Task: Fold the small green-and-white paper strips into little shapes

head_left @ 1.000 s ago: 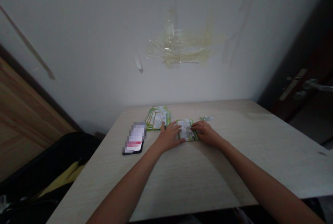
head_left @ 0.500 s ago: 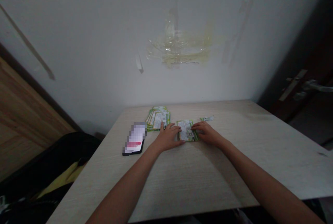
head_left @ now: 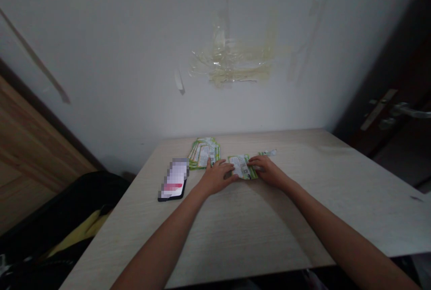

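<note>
A flat green-and-white printed packet (head_left: 240, 167) lies between my two hands, small print on its upper face. My left hand (head_left: 218, 177) grips its left side, with the thumb along the near edge and the fingers bent. At the right side, my right hand (head_left: 266, 171) has its fingers curled over the edge, and its thumb is mostly hidden. Just beyond my left hand is a fanned pile of similar green-and-white packets (head_left: 204, 151). A small torn green-and-white strip (head_left: 268, 152) sits beyond my right hand.
The pale wood-grain table (head_left: 235, 231) backs onto a wall (head_left: 134, 56) with old tape (head_left: 240, 68). Left of my left hand lies a phone (head_left: 173, 180), its screen lit and blurred. A dark bag (head_left: 97, 186) stands by the table's left edge; a door handle (head_left: 404, 110) is at right.
The near edge of the packet between my hands now sits slightly farther from me and looks bent or raised. Both hands have barely moved. The pile, strip and phone are unchanged.
</note>
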{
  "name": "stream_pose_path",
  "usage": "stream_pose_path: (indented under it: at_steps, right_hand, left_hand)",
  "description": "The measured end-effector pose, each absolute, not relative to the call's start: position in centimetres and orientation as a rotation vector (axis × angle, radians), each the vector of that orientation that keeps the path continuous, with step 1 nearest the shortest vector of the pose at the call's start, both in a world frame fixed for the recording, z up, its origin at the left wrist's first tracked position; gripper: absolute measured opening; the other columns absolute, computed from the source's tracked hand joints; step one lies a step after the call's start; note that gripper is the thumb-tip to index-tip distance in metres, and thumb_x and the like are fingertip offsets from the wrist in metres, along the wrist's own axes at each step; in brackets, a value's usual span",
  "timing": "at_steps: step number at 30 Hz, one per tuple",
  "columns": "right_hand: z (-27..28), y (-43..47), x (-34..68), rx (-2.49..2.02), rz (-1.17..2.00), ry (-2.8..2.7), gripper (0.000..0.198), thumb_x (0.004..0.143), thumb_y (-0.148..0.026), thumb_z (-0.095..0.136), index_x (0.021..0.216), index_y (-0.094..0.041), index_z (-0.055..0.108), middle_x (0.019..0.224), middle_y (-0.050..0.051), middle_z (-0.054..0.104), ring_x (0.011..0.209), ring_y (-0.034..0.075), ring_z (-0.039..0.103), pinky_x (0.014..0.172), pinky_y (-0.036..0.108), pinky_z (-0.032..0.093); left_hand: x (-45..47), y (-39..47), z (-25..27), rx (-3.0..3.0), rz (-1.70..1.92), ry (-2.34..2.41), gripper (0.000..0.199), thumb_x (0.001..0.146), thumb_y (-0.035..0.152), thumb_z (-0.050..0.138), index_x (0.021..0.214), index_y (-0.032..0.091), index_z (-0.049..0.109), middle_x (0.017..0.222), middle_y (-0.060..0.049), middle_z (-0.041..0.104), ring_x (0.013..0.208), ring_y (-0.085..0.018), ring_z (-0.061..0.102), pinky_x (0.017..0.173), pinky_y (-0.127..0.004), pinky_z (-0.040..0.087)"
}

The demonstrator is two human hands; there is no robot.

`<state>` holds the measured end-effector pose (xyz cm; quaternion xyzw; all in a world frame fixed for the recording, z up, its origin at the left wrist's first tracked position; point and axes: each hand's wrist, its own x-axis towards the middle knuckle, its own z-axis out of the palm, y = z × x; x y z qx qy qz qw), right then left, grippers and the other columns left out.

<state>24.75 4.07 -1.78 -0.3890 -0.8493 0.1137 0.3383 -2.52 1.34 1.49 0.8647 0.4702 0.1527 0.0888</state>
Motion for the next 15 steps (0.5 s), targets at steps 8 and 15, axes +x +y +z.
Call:
stream_pose_path:
  at_steps: [8,15]
  right_hand:
    - [-1.82,4.42,24.92,-1.015,0.198,-2.268,0.035,0.083,-0.007,0.055,0.105,-0.024,0.076,0.113,0.010,0.069,0.109,0.025,0.060,0.099,0.046,0.046]
    - [-1.58,4.39,24.79,-1.041,0.302,-2.215,0.022,0.087,-0.018,0.059,0.099,-0.023,0.076,0.103,0.008,0.073,0.100,0.024,0.064,0.095,0.044,0.048]
  left_hand:
    - [-2.78,1.44,1.84,2.603,0.380,1.358,0.052,0.094,0.066,0.035,0.131,0.037,0.058,0.141,0.001,0.058,0.145,-0.027,0.033,0.117,-0.068,-0.006]
    - [-2.77,1.76,1.98,2.550,0.477,1.397,0.037,0.089,0.060,0.055,0.111,0.034,0.069,0.136,0.000,0.062,0.141,-0.028,0.036,0.115,-0.071,-0.003]
